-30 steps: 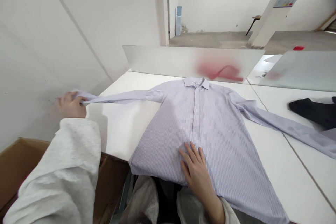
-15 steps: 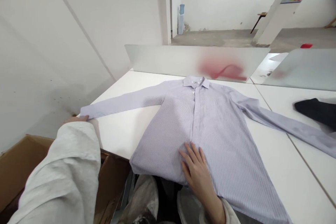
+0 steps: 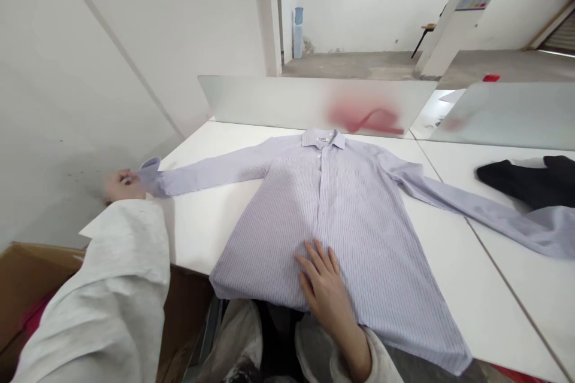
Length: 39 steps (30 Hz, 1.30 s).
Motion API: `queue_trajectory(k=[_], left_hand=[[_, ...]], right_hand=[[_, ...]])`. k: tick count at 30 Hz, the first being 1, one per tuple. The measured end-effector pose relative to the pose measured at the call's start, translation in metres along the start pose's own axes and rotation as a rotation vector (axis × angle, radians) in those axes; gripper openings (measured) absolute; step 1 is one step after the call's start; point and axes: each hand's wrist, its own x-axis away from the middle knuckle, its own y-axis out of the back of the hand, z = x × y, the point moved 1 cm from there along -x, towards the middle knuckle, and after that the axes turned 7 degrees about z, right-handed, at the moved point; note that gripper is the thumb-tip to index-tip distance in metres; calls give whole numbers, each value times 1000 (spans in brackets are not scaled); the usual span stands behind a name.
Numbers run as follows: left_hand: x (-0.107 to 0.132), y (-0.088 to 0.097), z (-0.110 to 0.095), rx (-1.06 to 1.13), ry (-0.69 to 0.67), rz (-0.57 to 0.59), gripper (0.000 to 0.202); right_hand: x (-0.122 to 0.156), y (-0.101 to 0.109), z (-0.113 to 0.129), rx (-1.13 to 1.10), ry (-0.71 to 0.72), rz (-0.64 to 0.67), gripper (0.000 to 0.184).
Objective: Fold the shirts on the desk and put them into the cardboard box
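A pale lilac striped button-up shirt point(image 3: 287, 221) lies face up with its collar at the far side and its sleeves spread out. At the far left, my left hand point(image 3: 124, 185) is closed on the cuff of the sleeve, which is lifted and bent there; the fingertips are slightly blurred. My right hand point(image 3: 326, 290) rests flat on the lower front of the shirt, fingers spread. The shirt's hem hangs over the near edge of the table, above my lap. The other sleeve stretches to the right.
The white table point(image 3: 197, 227) ends at a frosted divider point(image 3: 269, 102). A black garment point(image 3: 523, 182) lies to the right, by the far sleeve. An open cardboard box point(image 3: 40, 257) stands below the table at left, beside the wall. Something red shows behind the divider.
My left hand has raised the cuff off the table, and the cuff now bends upward. My right hand stays flat on the shirt. The view has turned slightly right.
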Motion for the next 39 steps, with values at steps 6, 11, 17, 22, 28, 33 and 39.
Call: queue_trajectory(k=[6, 11, 17, 22, 28, 33, 39], left_hand=[[48, 23, -133, 457, -469, -29, 9], [159, 67, -231, 511, -1590, 739, 18], [209, -14, -184, 314, -1510, 1350, 35], [163, -85, -140, 123, -1177, 1227, 47], [115, -90, -153, 226, -1052, 1132, 38], [130, -110, -141, 241, -1139, 1051, 38], [134, -130, -126, 89, -990, 934, 40]], right_hand=[[1, -4, -4, -101, -2, -68, 43], [2, -4, -6, -248, -69, -166, 64], [0, -3, -4, -233, -60, -115, 70], [0, -3, -4, -184, -33, -123, 65], [-2, 0, -2, -201, -58, -83, 55], [-2, 16, -4, -344, -85, -34, 40], [0, 37, -24, -260, -236, -216, 32]])
